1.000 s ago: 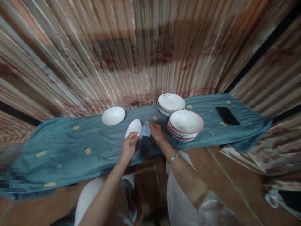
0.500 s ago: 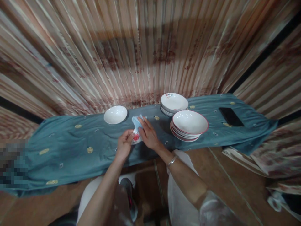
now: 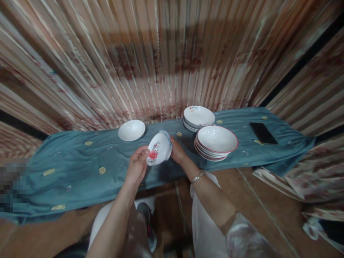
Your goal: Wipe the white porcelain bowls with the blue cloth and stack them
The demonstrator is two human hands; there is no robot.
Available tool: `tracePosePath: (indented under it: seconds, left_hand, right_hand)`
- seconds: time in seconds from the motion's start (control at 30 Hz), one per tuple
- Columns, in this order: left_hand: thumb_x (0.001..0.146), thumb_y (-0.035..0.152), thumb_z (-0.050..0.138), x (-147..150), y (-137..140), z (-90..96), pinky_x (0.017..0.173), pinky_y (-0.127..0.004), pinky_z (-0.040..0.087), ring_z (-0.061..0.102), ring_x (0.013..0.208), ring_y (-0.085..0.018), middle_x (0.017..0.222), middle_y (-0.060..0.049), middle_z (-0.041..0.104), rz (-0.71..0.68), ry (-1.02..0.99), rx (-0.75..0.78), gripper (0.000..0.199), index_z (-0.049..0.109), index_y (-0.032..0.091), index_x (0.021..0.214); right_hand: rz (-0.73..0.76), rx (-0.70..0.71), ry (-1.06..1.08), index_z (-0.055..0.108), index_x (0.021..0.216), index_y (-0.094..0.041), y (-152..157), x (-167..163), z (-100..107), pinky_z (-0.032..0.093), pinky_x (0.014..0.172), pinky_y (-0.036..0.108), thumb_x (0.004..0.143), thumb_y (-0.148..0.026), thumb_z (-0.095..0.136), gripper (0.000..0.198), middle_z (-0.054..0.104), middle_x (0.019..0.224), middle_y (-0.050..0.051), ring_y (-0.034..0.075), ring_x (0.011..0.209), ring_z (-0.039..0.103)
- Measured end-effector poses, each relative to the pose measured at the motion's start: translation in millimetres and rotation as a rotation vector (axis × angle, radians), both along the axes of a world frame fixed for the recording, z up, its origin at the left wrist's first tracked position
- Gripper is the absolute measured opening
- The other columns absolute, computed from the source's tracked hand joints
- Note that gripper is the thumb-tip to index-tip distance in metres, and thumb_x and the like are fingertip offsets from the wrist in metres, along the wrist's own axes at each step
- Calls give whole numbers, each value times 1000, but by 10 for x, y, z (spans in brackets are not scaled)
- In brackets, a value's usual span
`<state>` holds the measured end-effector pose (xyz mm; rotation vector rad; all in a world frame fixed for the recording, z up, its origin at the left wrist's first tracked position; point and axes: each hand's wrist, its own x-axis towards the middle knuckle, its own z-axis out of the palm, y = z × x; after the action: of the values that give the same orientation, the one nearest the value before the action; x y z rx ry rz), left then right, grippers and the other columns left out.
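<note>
A white bowl point(image 3: 159, 150) with a red flower on its outside is held tilted over the cloth-covered table point(image 3: 77, 172). My left hand point(image 3: 138, 163) grips its left rim, thumb on the flowered side. On the far right side of the bowl, my right hand point(image 3: 176, 149) presses a light blue cloth point(image 3: 167, 135) against it; most of those fingers are hidden behind the bowl. Behind and to the left, a plain white bowl point(image 3: 131, 130) rests on the table.
To the right stand a stack of red-rimmed bowls point(image 3: 217, 139) and, behind it, a stack of flowered dishes point(image 3: 199, 116). A black phone-like slab point(image 3: 263, 133) lies farther right. Pleated curtains point(image 3: 166, 61) hang along the table's back edge.
The bowl has turned so its flowered outside shows. My right hand and the blue cloth have moved from in front of it to its far right side.
</note>
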<state>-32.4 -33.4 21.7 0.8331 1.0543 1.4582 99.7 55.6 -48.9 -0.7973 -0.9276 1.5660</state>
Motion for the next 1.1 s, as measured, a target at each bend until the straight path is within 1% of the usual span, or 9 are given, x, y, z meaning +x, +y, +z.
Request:
tracePosePath:
  seconds: [0.1,0.17,0.3,0.4,0.57,0.67,0.8,0.97,1.1]
  left_hand:
    - [54,36,84,-32,18,22,66,-31,52,67,67,-19,65,-1,70,27,-28,18,36,68,17,79]
    - [55,36,84,-41,27,26,67,-31,52,68,69,-20,65,-1,69,45,-27,37,35,67,17,79]
    - [58,36,81,-36,50,5,63,-29,50,66,61,-17,63,0,68,83,13,59,32,66,17,78]
    - [59,37,80,-30,74,-40,57,-25,47,61,53,-14,61,1,67,128,62,74,32,65,17,79]
    - [66,41,73,-33,85,-105,54,-23,45,58,53,-12,61,1,67,143,251,72,29,66,17,80]
    - [70,41,68,-40,80,-126,57,-24,45,59,57,-14,67,-1,69,104,389,61,27,67,16,82]
    - [75,41,61,-51,94,-206,62,-26,46,59,62,-15,68,-1,69,109,568,84,25,67,18,81]
    - [81,35,52,-45,108,-355,73,-29,48,63,76,-18,81,-2,71,41,783,132,23,69,20,85]
    - [81,31,51,-10,94,-389,86,-36,47,65,82,-22,79,-3,71,12,882,131,20,69,22,80]
  right_hand:
    - [41,-232,198,62,104,-21,-48,-113,5,50,98,34,93,-45,44,32,73,103,2,18,107,65]
    - [50,-334,280,63,101,-21,-101,-184,16,53,93,31,95,-44,41,32,73,98,3,17,101,67]
    - [119,-433,408,64,101,-20,-257,-296,39,57,81,30,98,-40,33,37,73,91,3,17,86,67]
    - [186,-528,457,64,94,-19,-404,-369,52,57,73,33,97,-32,32,35,71,77,2,17,70,65]
    - [234,-736,546,63,84,-18,-600,-484,76,56,66,31,92,-18,35,29,68,62,1,15,54,60]
    - [274,-779,546,62,79,-19,-652,-517,66,55,64,29,89,-17,42,23,64,56,-2,13,50,57]
    - [350,-794,486,59,71,-19,-678,-478,12,54,63,29,87,-19,50,18,59,51,-3,13,48,55]
    - [430,-748,419,58,68,-18,-668,-337,-12,54,63,26,88,-24,53,22,56,50,-3,12,50,55]
    - [417,-717,322,59,70,-18,-650,-206,32,54,64,27,91,-27,50,25,56,51,-3,11,50,55]
